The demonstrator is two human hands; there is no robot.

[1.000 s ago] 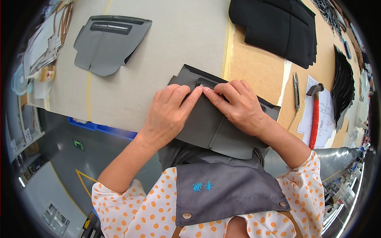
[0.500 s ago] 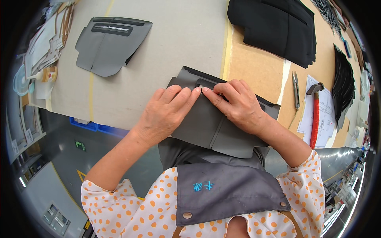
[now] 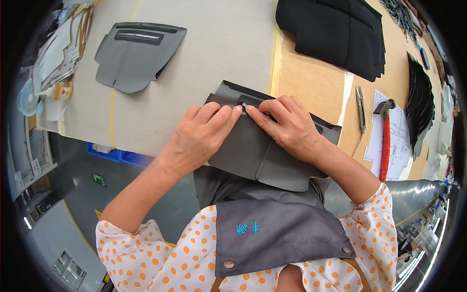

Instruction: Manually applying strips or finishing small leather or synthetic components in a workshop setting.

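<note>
1. I have the grey piece [image 3: 243,151] at the near edge of the surface [image 3: 209,48], its lower part reaching over that edge toward the lap.
2. My left grip [image 3: 197,134] touches this piece, one fingertip at the left end of its dark-bordered slot [image 3: 254,100]; the underside is hidden, so I cannot tell whether it clamps.
3. My right grip [image 3: 294,131] reaches across the slot, one digit stretched just beside the left fingertip, the others curled (again, I cannot tell whether they pinch anything).
4. Toward the surface's left edge, well apart, I see a second grey piece [image 3: 129,65].
5. Black pieces [image 3: 335,39] lie farther from the near edge, on the right.
6. Nearer the right edge, I see metal snips [image 3: 360,109] beside a red-handled hammer [image 3: 386,141] on a printed sheet [image 3: 397,146].
</note>
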